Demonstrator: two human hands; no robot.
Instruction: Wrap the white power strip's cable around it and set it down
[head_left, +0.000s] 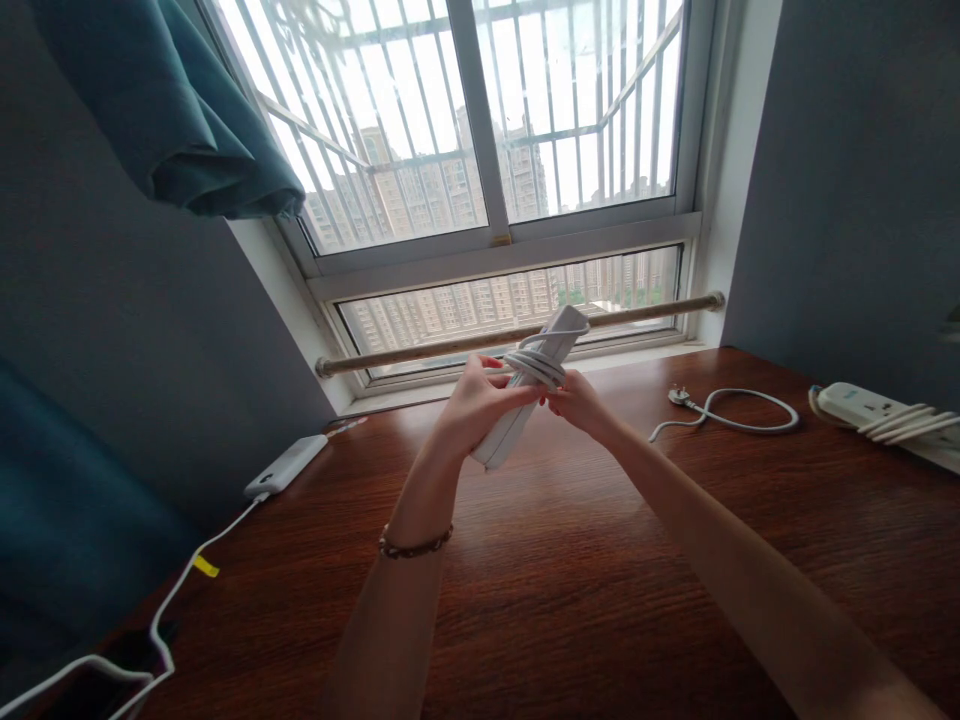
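Observation:
A white power strip (502, 437) is held tilted above the table, its upper end pointing away to the right. Several loops of its white cord (536, 366) are wound around its middle. My left hand (484, 405) is closed around the strip from the left, with the thumb across it beside the loops. My right hand (574, 402) is closed against the right side, fingers pinched at the cord under the coils; the exact grip is partly hidden. A plug (679, 396) with a loop of white cable lies on the table to the right, its cable running behind my right forearm.
On the brown wooden table (570, 600), a second power strip (862, 402) with wrapped cord lies at the far right. A white power bank (286, 466) with a plugged-in cable sits at the left edge. Behind are a rail (435, 350) and window; a blue curtain (202, 130) hangs left.

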